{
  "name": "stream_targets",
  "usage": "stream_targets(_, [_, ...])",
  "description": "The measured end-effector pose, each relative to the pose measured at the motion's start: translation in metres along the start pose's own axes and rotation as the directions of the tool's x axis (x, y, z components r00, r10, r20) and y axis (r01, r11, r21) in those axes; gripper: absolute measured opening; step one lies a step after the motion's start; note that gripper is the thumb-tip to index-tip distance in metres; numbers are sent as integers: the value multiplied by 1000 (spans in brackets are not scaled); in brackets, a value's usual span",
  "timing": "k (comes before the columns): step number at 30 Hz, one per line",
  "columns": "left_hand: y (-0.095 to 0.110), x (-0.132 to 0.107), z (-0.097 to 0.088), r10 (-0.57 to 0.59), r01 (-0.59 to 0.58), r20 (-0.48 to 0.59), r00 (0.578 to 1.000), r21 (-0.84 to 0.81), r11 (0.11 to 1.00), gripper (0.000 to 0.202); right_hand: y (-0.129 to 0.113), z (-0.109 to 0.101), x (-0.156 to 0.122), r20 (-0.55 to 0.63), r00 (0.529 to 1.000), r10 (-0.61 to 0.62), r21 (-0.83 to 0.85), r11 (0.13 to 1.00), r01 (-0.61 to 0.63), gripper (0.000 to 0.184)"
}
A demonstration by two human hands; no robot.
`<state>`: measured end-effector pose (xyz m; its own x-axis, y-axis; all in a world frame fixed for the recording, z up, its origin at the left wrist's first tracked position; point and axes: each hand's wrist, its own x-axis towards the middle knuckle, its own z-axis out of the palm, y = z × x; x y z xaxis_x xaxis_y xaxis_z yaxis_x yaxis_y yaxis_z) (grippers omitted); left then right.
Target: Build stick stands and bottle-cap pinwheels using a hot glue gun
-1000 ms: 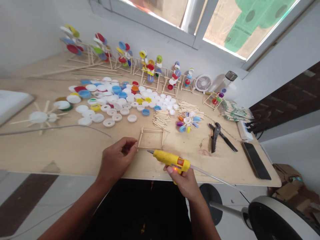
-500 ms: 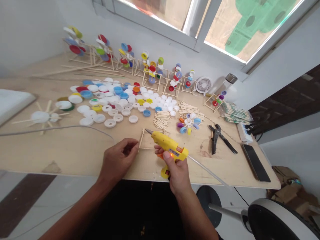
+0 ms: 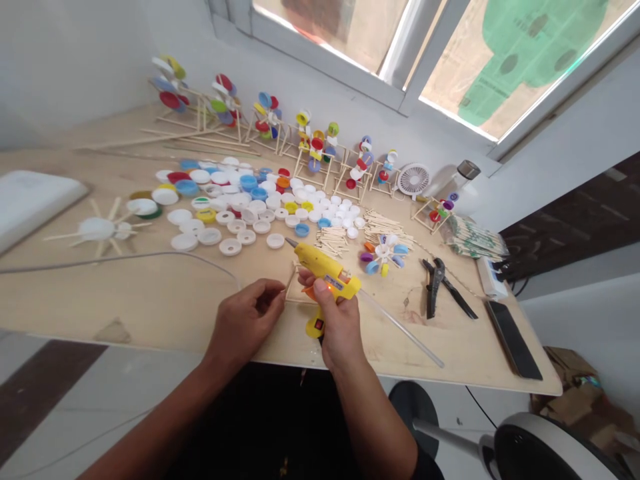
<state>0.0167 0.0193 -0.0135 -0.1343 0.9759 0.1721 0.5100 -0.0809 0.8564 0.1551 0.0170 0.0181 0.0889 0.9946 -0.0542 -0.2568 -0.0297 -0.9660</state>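
Note:
My right hand (image 3: 337, 320) is closed round the handle of a yellow glue gun (image 3: 325, 263), its nozzle pointing up and left and a clear glue stick (image 3: 405, 328) poking out of its back. On the table beside it, my left hand (image 3: 253, 313) pinches the near left corner of a small frame of wooden sticks (image 3: 290, 281). The glue gun and right hand cover most of that frame. Just right of the gun lies a wheel of sticks and coloured bottle caps (image 3: 384, 251). Many loose bottle caps (image 3: 240, 200) spread out behind my hands.
Cut sticks (image 3: 333, 241) lie in piles behind the gun. Black pliers (image 3: 436, 287) and a phone (image 3: 513, 339) rest to the right. Finished cap wheels on stick stands (image 3: 315, 157) line the wall, near a small white fan (image 3: 414, 179). A grey cable (image 3: 125, 259) crosses the left side.
The glue gun has moved left and slightly up, its nozzle now beyond the frame's far left corner. My left hand stays at the stick frame. The whole view has shifted a little.

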Motion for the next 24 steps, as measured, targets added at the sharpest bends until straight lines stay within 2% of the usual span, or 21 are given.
stream_targets(12, [-1, -1, 1, 7, -7, -17, 1000, 1, 1000, 24, -7, 7, 1, -17, 1000, -6, 42, 999, 6, 31])
stream_targets(24, [-1, 0, 3, 18, -17, -19, 1000, 27, 999, 25, -4, 7, 0, -18, 1000, -10, 13, 1000, 10, 36])
